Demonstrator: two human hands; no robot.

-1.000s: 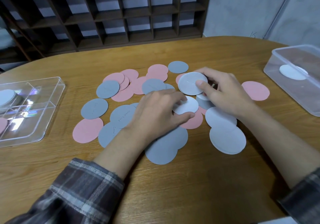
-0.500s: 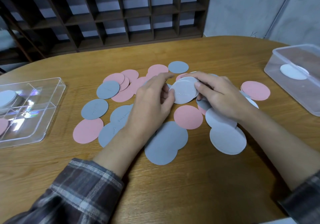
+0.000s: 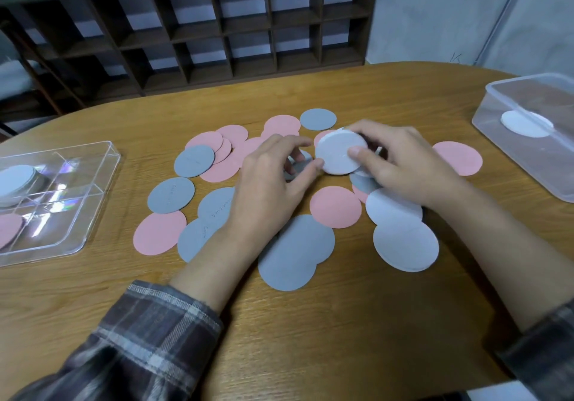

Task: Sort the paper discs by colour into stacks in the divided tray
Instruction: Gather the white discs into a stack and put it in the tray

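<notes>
Pink, grey and white paper discs lie scattered on the wooden table [image 3: 341,323]. My right hand [image 3: 410,171] grips a small stack of white discs [image 3: 338,152] just above the pile, thumb on top. My left hand [image 3: 267,189] hovers beside it with loosely curled fingers, its thumb tip at the stack's left edge. A pink disc [image 3: 335,206] lies bare below the hands. Two white discs [image 3: 405,245] overlap at the right, and grey discs [image 3: 295,254] sit nearer me. The clear divided tray [image 3: 102,183] at the left holds a white stack [image 3: 15,180] and a pink disc [image 3: 9,230].
A clear plastic box [image 3: 528,158] with a white disc [image 3: 525,124] inside stands at the table's right edge. A dark wooden shelf unit [image 3: 217,28] lines the wall behind the table. Bare wood lies between the disc pile and the tray.
My left hand lifted a white disc off the pink one and brought it to the stack in my right hand, then drew back slightly. The pink disc beneath is now uncovered.
</notes>
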